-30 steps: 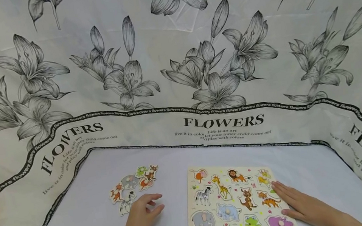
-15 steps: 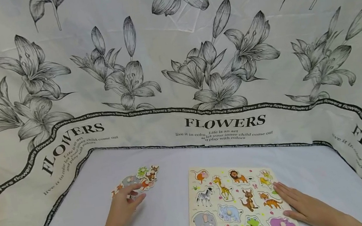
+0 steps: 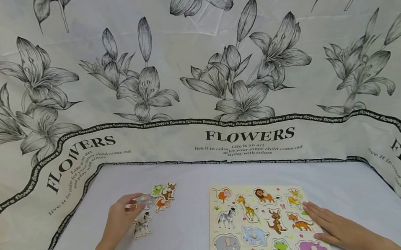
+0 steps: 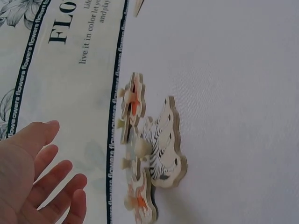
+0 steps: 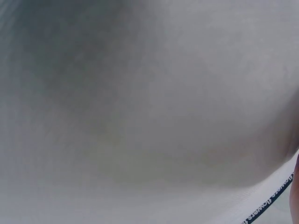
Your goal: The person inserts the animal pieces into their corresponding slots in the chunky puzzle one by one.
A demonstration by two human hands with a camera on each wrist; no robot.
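My left hand (image 3: 119, 220) hovers by a loose cluster of knobbed animal puzzle pieces. In the left wrist view that hand (image 4: 42, 182) has loosely bent fingers, holds nothing and is apart from the pieces. A zebra piece (image 4: 163, 149) shows there with its knob, beside an orange-marked piece (image 4: 144, 200). From the head, an elephant piece (image 3: 144, 200) appears at the fingertips, with frog (image 3: 157, 189) and kangaroo (image 3: 170, 191) pieces beyond. My right hand (image 3: 331, 224) rests with straight fingers on the right edge of a wooden animal puzzle board (image 3: 237, 187).
A purple hippo (image 3: 313, 249) and a blue rhino (image 3: 254, 236) with knobs sit in the board. White cloth (image 3: 189, 185) covers the table; flower-printed fabric (image 3: 164, 83) rises behind and at the sides. The right wrist view is mostly blurred pale surface.
My left hand has moved left across the pieces, from right of the zebra piece to left of it, uncovering the zebra again. The right hand and board stay put.
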